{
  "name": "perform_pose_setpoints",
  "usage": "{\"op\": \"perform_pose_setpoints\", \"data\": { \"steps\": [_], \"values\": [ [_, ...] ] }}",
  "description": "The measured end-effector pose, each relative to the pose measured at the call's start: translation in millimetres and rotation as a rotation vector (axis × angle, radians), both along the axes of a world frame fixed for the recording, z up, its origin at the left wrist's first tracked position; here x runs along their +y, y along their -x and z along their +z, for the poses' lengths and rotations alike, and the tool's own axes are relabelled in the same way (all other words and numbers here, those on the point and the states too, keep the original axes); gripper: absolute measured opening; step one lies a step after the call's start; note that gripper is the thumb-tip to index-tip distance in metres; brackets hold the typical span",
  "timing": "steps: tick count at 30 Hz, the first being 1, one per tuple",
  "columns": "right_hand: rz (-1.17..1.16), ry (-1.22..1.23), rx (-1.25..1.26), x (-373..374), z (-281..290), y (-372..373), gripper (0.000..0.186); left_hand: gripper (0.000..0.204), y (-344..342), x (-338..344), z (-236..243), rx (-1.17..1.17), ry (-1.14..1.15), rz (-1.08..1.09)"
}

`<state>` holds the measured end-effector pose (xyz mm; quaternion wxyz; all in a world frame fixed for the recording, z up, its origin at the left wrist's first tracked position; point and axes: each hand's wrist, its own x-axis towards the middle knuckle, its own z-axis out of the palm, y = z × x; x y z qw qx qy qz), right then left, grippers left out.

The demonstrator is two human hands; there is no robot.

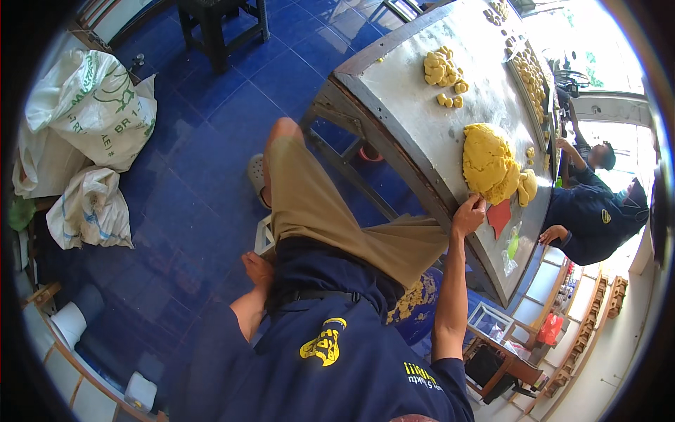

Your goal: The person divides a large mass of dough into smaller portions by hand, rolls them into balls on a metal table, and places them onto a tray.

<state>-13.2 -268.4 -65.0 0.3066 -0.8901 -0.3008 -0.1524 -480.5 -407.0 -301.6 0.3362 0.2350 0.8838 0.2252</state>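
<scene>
A large lump of yellow dough [486, 158] rests near the edge of a metal-topped table [411, 91] on my right. At its near side is my right hand [467, 216], fingers pinched together at the dough's lower edge; what lies between them is hidden. Just beside that hand lies a flat red piece [498, 217], and a smaller dough piece [526, 187] sits against the big lump. Low at my left side, my left hand [258, 271] is curled closed next to a pale frame [264, 235]. Whether it grips anything does not show.
Small dough pieces [443, 68] lie farther up the table, beside a tray of shaped pieces [529, 77]. A clear and green plastic bag [512, 247] lies near the corner. Co-workers in dark clothes [587, 218] are across the table. White sacks [105, 112] and a dark stool [216, 32] stand left.
</scene>
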Motion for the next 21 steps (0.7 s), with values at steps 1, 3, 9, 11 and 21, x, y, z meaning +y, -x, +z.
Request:
{"op": "perform_pose_setpoints", "data": {
  "steps": [1, 3, 9, 11, 21],
  "values": [
    [-0.004, -0.005, 0.017, -2, -1, -3, 0.038, 0.043, -2, 2, 3, -0.013, 0.010, 0.008],
    [-0.013, 0.017, 0.014, -4, -2, -2, 0.038, 0.044, -7, 10, 18, -0.038, 0.028, 0.031],
    [0.001, 0.026, 0.000, -5, -2, -3, 0.039, 0.045, -4, 4, 8, -0.032, -0.001, 0.023],
    [0.011, 0.031, 0.002, -6, -2, -1, 0.038, 0.044, -1, 4, 4, -0.014, -0.010, 0.015],
    [0.050, -0.011, 0.032, -5, -1, 0, 0.038, 0.043, -3, 4, 8, 0.009, -0.044, 0.014]
  ]
}}
